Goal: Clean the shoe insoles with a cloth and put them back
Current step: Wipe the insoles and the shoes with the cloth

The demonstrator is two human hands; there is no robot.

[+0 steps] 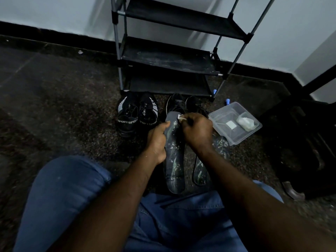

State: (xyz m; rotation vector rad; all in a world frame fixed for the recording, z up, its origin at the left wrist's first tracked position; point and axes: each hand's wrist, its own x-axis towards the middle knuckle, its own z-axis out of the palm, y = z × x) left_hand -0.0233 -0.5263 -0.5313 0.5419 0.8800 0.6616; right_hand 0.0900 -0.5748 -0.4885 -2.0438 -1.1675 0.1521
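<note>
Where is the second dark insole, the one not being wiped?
Head view, right of centre: the second dark insole lies on the floor beside the held insole, just below the clear plastic container.

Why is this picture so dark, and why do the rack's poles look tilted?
In the head view the light is dim, so the floor and black shoes nearly vanish, while the wall and white cloth stand out; in the same head view the wide lens tilts the rack poles outward.
</note>
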